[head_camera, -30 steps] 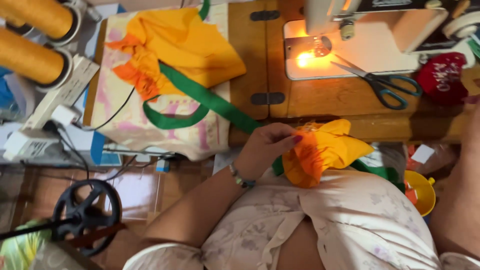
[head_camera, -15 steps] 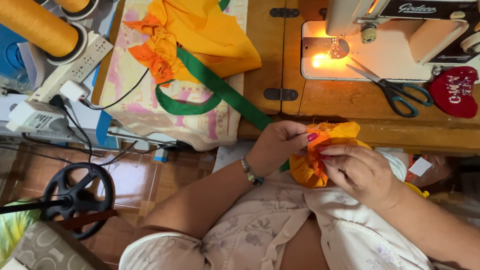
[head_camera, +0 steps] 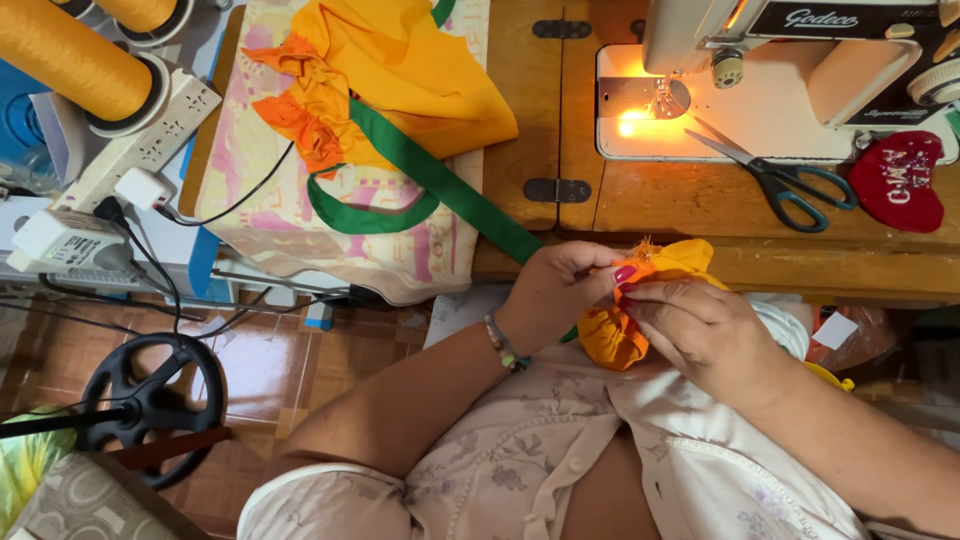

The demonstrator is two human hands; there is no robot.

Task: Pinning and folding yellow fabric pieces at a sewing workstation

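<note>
We are looking down at our 2 hands working a small bundle of yellow and orange fabric (head_camera: 612,330), held just off the near edge of the wooden desk (head_camera: 640,205), above our lap. Our left hand (head_camera: 556,292) is curling around the bundle's left side, fingers pressing into the cloth. Our right hand (head_camera: 706,330) is lying over the bundle's right side, its thumb and forefinger pinching the orange top of the cloth. The 2 hands are meeting fingertip to fingertip there.

A green strap (head_camera: 440,185) is running from beneath our left hand diagonally across the desk to a larger heap of yellow and orange fabric (head_camera: 400,75) at the far left edge. A sewing machine (head_camera: 800,60) is standing at the far right corner with its lamp glowing. Scissors (head_camera: 785,180) are lying open-handled in front of it, just beside a red pincushion (head_camera: 900,185).
</note>
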